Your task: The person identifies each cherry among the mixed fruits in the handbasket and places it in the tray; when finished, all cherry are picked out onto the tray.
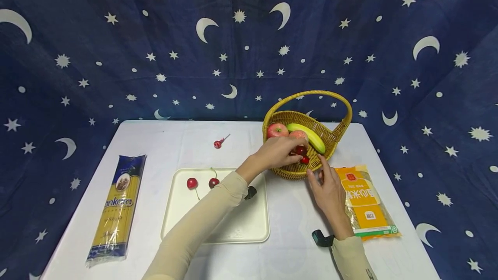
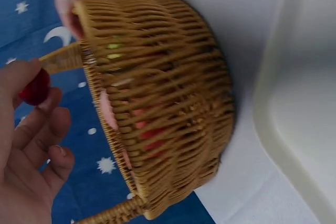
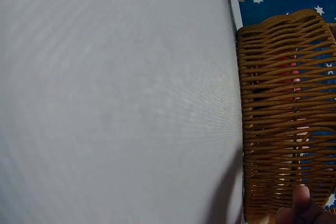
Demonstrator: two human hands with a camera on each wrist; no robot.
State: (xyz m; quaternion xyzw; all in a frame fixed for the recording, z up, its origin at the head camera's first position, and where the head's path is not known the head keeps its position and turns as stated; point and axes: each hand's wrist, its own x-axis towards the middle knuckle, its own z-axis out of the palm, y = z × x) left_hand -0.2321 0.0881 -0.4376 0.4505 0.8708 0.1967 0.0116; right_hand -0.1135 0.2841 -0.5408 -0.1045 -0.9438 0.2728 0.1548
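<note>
Over the wicker basket [image 1: 288, 175], my left hand [image 1: 281, 150] pinches a dark red cherry [image 2: 35, 88] between thumb and finger. Another cherry [image 1: 304, 159] shows just below that hand, within the basket. A red apple [image 1: 277, 130], a second apple [image 1: 298, 135] partly hidden by the fingers, and a yellow-green banana [image 1: 311, 136] lie inside. My right hand [image 1: 328, 191] holds the basket's near right rim, one finger over the edge and the thumb outside against the weave.
Two stemmed cherries, one left [image 1: 192, 183] and one right [image 1: 213, 182], lie on a cream tray [image 1: 171, 211]. A lollipop [image 1: 218, 143] lies behind it. A spaghetti pack [image 1: 116, 211] is at far left, an orange-and-yellow food bag [image 1: 365, 202] at right. The basket's tall handle [image 1: 311, 93] arches up.
</note>
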